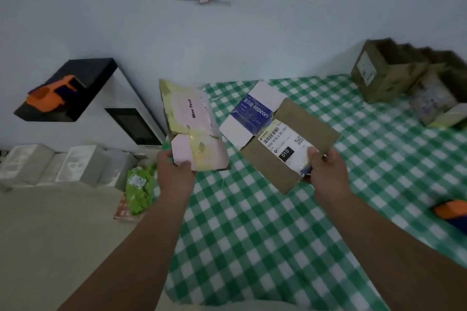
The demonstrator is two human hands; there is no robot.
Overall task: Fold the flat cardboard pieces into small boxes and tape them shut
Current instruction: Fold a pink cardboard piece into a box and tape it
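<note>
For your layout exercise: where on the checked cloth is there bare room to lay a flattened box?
Bare checked cloth lies between the forearms, below both hands. Another patch lies between the shipping-label cardboard and the brown boxes. That far right corner is crowded.

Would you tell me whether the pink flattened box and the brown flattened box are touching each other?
Apart. The head view shows green checked cloth between the pink flattened box and the brown flattened box.

At frame centre, a person's left hand (174,171) grips a pink flattened carton (194,129) while the right hand (326,171) pinches a brown labelled cardboard piece (283,139) above a green checked tablecloth (252,235).
</note>
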